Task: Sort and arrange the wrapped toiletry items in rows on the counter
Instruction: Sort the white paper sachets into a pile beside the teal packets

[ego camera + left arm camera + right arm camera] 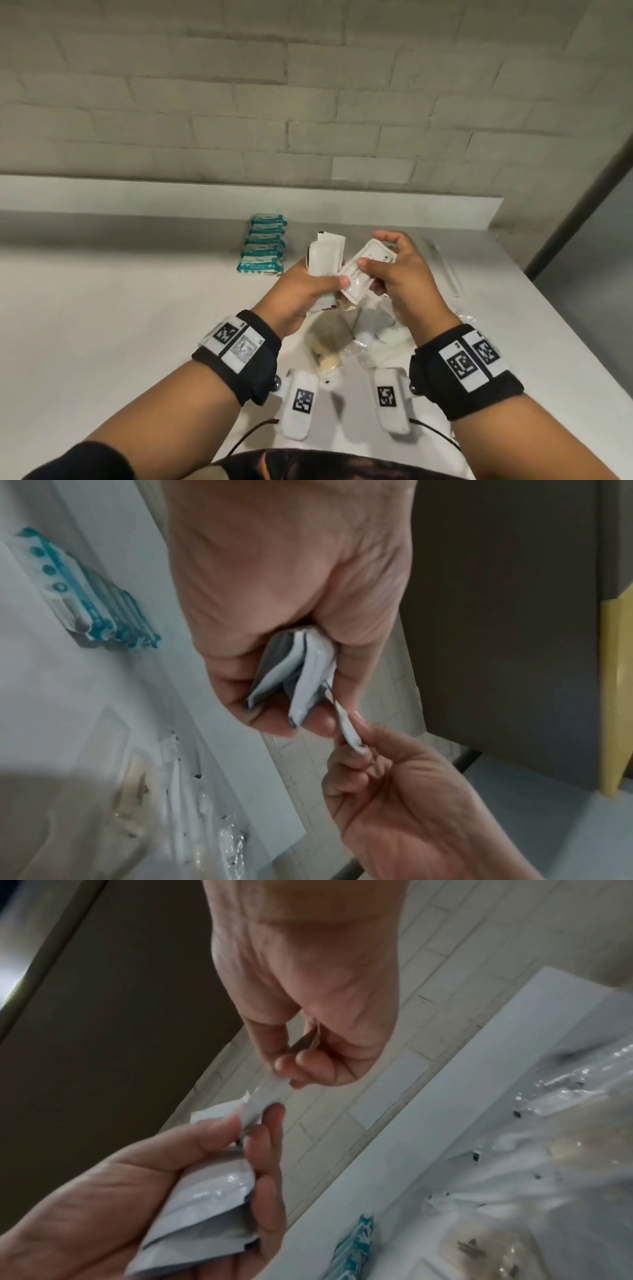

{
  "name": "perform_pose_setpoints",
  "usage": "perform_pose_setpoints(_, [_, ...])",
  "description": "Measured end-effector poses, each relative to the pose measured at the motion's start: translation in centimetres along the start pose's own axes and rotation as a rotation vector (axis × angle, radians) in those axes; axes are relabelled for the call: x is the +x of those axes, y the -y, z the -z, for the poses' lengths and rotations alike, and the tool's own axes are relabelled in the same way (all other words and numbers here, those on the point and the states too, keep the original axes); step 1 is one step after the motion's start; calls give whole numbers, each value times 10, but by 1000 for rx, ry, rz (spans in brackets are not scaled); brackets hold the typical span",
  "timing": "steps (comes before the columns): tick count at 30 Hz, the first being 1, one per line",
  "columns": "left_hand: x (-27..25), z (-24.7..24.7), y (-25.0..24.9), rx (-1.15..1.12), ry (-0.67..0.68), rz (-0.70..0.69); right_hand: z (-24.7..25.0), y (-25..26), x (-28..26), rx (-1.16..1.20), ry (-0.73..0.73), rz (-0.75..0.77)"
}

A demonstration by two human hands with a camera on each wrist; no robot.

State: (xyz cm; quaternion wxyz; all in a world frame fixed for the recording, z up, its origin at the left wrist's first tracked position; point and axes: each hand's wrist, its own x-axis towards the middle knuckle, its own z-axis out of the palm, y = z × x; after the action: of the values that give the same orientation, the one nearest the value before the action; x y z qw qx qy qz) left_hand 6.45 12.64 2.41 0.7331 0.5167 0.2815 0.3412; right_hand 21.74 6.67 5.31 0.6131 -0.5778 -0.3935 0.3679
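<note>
Above white counter point(102, 308), left hand point(301, 291) grips white packets point(325, 260) (upright), right hand point(400, 274) pinches sachet point(363, 274).

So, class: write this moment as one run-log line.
left hand: grips white sachets | right hand: pinches single sachet | teal packets: rowed on counter | clear-wrapped pile: unsorted

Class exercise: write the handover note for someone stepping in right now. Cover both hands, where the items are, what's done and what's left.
Left hand grips a bunch of white sachets.
Right hand pinches one printed sachet, its lower corner at the left thumb.
Done: teal packs lined up in a row at the back of the counter.
Left: lay out the sachets; sort the clear-wrapped pile under the hands.
</note>
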Motion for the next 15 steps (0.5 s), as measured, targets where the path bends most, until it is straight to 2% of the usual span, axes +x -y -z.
perform_pose_setpoints(2, [6, 1, 0, -25, -67, -46, 3, 1, -1, 80, -32, -54])
perform_pose_setpoints(4, [12, 7, -2, 9, -133, -93, 7, -6, -3, -8, 15, -101])
perform_pose_setpoints(7, [17, 16, -2, 158, -136, -100, 9, -13, -7, -599, 52, 9])
perform_pose_setpoints(9, [15, 15, 0, 192, -72, -89, 3, -11, -9, -771, 186, 37])
perform_pose_setpoints(11, [14, 12, 3, 135, -64, -67, -4, -11, -9, -795, 298, -17])
perform_pose_setpoints(12, [14, 11, 3, 77, -85, -36, -5, -13, -8, -794, 294, -34])
perform_pose_setpoints(14, [12, 14, 0, -58, -119, 78, -5, -18, -5, -647, 209, -53])
perform_pose_setpoints(15, [11, 17, -2, -86, -109, 121, -4, -18, -4, -473, 163, -68])
